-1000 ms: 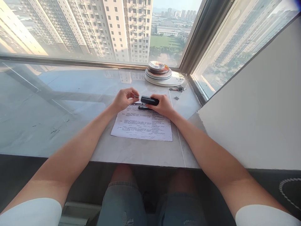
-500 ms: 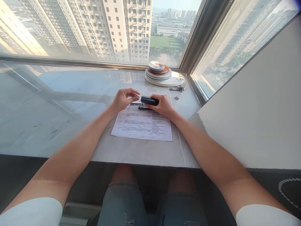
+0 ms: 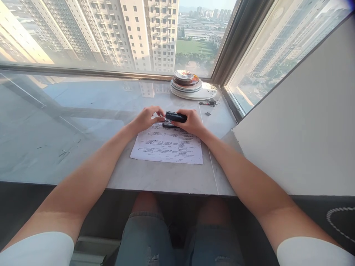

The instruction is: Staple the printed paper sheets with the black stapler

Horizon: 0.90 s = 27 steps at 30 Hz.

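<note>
A black stapler (image 3: 175,117) is spread apart at the middle of the counter, its top arm lifted above its base. My right hand (image 3: 191,121) is wrapped round its right end, with the thumb on the near side. At the stapler's left end, my left hand (image 3: 151,117) has thumb and fingertips drawn together close to the opening between arm and base. Whatever lies in that pinch is too small and hidden to make out. Beneath both hands lies a printed sheet of paper (image 3: 169,149), its far edge covered by the stapler and hands.
Stacked plates (image 3: 186,87) stand by the window corner on a larger white plate (image 3: 210,92). Nearer are a dark corded item (image 3: 212,103) and a small grey piece (image 3: 208,113). Staple-like bits (image 3: 66,150) lie at left on the counter (image 3: 122,175). A white wall (image 3: 302,122) rises at right.
My left fingertips have closed in at the stapler's front end. The metal piece that stuck out leftward from the stapler no longer shows. My right hand keeps its hold.
</note>
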Each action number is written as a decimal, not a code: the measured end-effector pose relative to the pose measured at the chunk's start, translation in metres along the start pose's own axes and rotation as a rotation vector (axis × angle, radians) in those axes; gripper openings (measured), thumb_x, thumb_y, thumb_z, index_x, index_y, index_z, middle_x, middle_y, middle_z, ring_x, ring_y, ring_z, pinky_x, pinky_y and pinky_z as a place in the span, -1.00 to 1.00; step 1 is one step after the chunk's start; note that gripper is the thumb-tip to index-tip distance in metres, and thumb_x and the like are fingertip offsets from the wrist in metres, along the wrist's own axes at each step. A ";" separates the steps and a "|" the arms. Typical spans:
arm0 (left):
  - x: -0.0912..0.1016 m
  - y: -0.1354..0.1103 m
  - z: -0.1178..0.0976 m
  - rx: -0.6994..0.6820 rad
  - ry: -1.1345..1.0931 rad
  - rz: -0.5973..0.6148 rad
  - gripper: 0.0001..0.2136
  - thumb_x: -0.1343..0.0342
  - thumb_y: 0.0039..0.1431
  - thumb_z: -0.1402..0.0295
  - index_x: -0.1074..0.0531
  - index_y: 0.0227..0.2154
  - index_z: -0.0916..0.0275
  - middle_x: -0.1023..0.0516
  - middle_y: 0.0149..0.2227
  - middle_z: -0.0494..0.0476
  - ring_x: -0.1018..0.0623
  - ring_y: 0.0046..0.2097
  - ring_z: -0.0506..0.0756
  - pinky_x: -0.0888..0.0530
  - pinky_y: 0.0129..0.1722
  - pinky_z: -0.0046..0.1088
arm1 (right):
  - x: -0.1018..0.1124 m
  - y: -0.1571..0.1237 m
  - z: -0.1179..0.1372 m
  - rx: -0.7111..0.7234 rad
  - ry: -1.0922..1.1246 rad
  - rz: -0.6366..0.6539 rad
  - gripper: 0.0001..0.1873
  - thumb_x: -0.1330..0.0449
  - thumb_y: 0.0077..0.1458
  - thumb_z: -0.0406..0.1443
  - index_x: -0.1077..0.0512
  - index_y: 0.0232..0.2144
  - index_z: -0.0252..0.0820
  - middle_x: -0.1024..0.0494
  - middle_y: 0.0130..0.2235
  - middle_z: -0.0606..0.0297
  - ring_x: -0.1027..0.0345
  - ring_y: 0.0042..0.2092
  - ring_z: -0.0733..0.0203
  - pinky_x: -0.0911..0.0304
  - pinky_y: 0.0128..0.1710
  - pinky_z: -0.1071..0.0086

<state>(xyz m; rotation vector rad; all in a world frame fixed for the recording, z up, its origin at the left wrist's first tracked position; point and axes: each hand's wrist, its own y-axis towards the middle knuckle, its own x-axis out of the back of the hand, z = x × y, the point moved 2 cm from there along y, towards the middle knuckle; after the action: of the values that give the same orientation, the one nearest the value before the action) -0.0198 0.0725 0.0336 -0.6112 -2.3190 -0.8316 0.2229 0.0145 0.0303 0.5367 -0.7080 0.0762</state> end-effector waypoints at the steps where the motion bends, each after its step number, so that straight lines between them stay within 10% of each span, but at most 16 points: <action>1: 0.000 0.000 0.000 0.001 0.005 0.002 -0.69 -0.34 0.24 0.00 -0.69 -0.22 0.14 -0.69 -0.25 0.14 -0.61 -0.15 0.16 -0.46 -0.09 -0.27 | 0.000 0.000 0.000 -0.002 0.000 0.000 -0.67 -0.44 0.08 -0.03 -0.56 -0.33 -0.14 -0.52 -0.44 0.35 -0.28 -0.36 0.22 -0.17 -0.27 0.30; 27: 0.005 -0.006 -0.006 -0.010 -0.062 -0.030 -0.74 -0.53 0.00 0.07 -0.74 -0.36 0.11 -0.70 -0.35 0.13 -0.66 -0.24 0.15 -0.53 -0.11 -0.27 | 0.001 -0.001 0.004 0.003 0.011 0.031 -0.67 -0.44 0.10 -0.03 -0.56 -0.31 -0.15 -0.56 -0.39 0.32 -0.31 -0.33 0.19 -0.18 -0.25 0.29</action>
<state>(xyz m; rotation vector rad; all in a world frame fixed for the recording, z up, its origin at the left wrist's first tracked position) -0.0247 0.0653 0.0380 -0.6158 -2.3862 -0.8494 0.2213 0.0117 0.0331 0.5275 -0.7055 0.1093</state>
